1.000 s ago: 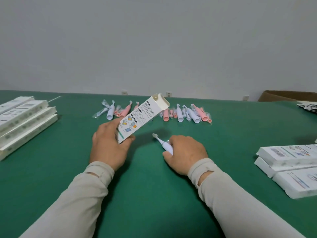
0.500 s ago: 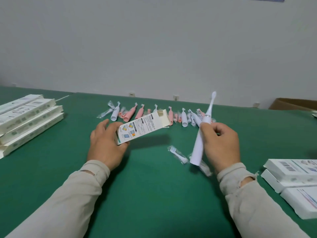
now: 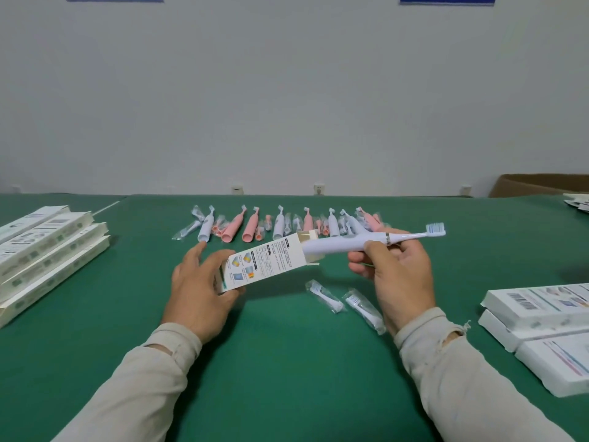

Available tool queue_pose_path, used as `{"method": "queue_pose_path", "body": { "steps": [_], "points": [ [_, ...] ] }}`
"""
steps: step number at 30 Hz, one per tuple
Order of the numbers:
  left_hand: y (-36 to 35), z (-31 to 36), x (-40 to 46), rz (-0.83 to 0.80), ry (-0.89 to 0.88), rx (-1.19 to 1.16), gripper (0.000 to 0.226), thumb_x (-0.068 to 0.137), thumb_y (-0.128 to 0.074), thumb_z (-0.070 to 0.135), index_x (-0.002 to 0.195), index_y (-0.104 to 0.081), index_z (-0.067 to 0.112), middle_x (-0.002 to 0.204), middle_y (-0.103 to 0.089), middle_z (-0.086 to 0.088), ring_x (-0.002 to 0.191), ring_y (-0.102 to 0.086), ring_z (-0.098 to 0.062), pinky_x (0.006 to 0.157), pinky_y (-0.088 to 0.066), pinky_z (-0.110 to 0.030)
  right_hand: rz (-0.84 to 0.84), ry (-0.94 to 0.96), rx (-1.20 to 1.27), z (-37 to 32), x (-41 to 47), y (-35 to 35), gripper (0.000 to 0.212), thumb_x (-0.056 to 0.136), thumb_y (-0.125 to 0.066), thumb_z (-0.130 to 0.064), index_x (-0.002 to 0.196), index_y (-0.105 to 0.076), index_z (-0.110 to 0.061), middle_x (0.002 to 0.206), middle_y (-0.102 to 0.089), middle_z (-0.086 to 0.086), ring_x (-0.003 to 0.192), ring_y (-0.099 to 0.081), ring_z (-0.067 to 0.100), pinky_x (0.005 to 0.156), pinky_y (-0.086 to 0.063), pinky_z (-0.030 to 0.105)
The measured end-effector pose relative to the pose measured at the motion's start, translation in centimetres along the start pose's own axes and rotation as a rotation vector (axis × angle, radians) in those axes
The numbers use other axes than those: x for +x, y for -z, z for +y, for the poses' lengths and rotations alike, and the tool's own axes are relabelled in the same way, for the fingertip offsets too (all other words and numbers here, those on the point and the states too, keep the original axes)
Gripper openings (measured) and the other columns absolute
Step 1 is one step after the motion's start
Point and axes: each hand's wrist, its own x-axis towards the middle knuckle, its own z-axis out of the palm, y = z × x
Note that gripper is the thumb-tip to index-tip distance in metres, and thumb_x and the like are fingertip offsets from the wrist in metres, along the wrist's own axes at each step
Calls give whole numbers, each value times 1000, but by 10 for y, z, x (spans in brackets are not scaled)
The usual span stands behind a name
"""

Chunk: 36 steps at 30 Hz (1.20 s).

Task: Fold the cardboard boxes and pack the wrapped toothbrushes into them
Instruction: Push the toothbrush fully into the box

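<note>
My left hand (image 3: 199,288) grips the lower end of a small printed cardboard box (image 3: 264,264), held tilted above the green table (image 3: 287,362) with its open flapped end to the right. My right hand (image 3: 398,275) pinches a white electric toothbrush (image 3: 357,242) lying nearly level, bristles pointing right. The toothbrush's base end sits inside the box's open mouth. Two wrapped brush heads (image 3: 345,301) lie on the table below my right hand.
A row of several white and pink wrapped toothbrushes (image 3: 287,224) lies across the far middle. Flat unfolded boxes (image 3: 41,250) are stacked at the left. Closed white boxes (image 3: 541,317) sit at the right edge. A brown carton (image 3: 538,185) stands at the far right.
My right hand lifted the white toothbrush off the table, swung it from upright to level and put its base into the box's open end. The left hand lowered the box's tilt.
</note>
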Motion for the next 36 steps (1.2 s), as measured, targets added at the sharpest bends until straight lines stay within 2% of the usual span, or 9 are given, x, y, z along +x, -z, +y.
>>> {"method": "queue_pose_path", "body": {
  "steps": [2, 6, 10, 12, 17, 24, 26, 29, 36],
  "points": [
    [0, 1, 0, -4, -12, -18, 59, 79, -78, 16, 131, -58, 36, 158, -28, -8, 144, -24, -31, 116, -20, -39, -30, -18, 1, 0, 0, 1, 35, 90, -58, 6, 124, -56, -6, 88, -76, 11, 69, -71, 21, 60, -57, 25],
    [0, 2, -1, -26, -51, -51, 61, 78, -80, 16, 131, -58, 37, 158, -29, -5, 144, -25, -28, 116, -22, -39, -153, -127, -57, 1, -1, 1, 24, 90, -57, 8, 106, -60, -8, 84, -75, 10, 69, -70, 18, 58, -56, 26],
    [-1, 2, -2, -48, -75, -70, 61, 79, -80, 15, 131, -57, 39, 157, -29, -1, 144, -24, -27, 115, -22, -39, -376, -233, -302, 9, -5, 1, 22, 86, -63, 2, 103, -66, -13, 90, -74, 2, 74, -64, 19, 65, -55, 35],
    [-1, 1, -1, -43, -63, -56, 61, 79, -79, 15, 131, -57, 39, 157, -29, -1, 144, -24, -26, 115, -22, -37, -335, -261, -311, 13, -3, 1, 23, 86, -65, 0, 105, -62, -15, 97, -68, 4, 72, -64, 18, 64, -56, 32],
    [1, -1, 0, -26, -26, -29, 59, 79, -79, 20, 130, -57, 40, 157, -30, -2, 143, -24, -28, 114, -24, -37, -37, -126, -143, 9, 13, 16, 13, 93, -64, -4, 101, -65, -14, 83, -72, 9, 72, -73, 16, 64, -58, 24],
    [0, 1, -1, -46, -49, -17, 60, 79, -80, 21, 132, -56, 37, 157, -31, -3, 145, -23, -28, 116, -23, -41, -165, 43, -409, 12, 5, 9, 10, 89, -73, -13, 89, -73, -23, 80, -75, -1, 78, -73, 15, 69, -57, 25],
    [0, 2, -1, -52, -53, -20, 61, 79, -80, 20, 132, -56, 37, 157, -31, -3, 144, -24, -28, 116, -23, -41, -254, 153, -582, 12, 0, 8, 15, 88, -74, -18, 85, -74, -32, 81, -74, -13, 78, -68, 4, 75, -53, 18],
    [0, 4, -3, -69, -65, -25, 62, 79, -80, 20, 133, -55, 38, 157, -30, -1, 144, -24, -28, 116, -23, -41, -343, 273, -730, 12, -9, 2, 19, 89, -73, -19, 85, -73, -38, 85, -66, -14, 79, -58, -3, 72, -40, 3],
    [-2, 2, -1, -49, -82, -45, 63, 77, -82, 21, 132, -56, 37, 155, -35, -2, 144, -26, -26, 116, -22, -39, -356, 174, -683, 7, -10, 1, 35, 90, -59, -2, 88, -73, -34, 92, -54, -9, 69, -49, -3, 69, -39, 5]
  ]
}}
